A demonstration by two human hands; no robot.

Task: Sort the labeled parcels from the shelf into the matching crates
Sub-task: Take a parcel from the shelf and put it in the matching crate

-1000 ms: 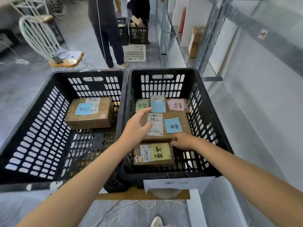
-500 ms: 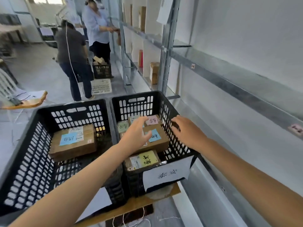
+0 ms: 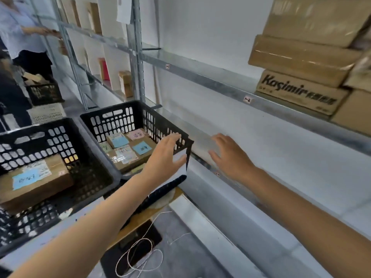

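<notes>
Fingers point(image 3: 172, 138) straight, empty — left hand point(image 3: 165, 159) half hides a parcel point(image 3: 138, 168) in crate point(image 3: 112, 109), right hand point(image 3: 230, 156) by shelf point(image 3: 285, 143)

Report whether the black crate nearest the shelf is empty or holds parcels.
Not empty. Several brown parcels with coloured notes lie on the floor of the black crate, below its rim.

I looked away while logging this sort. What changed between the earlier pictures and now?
Both hands left the parcels in the right crate and moved right: the left hand is open at the crate's near corner, the right hand open over the lower shelf. Neither holds anything. Those parcels, and the brown parcel in the left crate, stayed put.
</notes>
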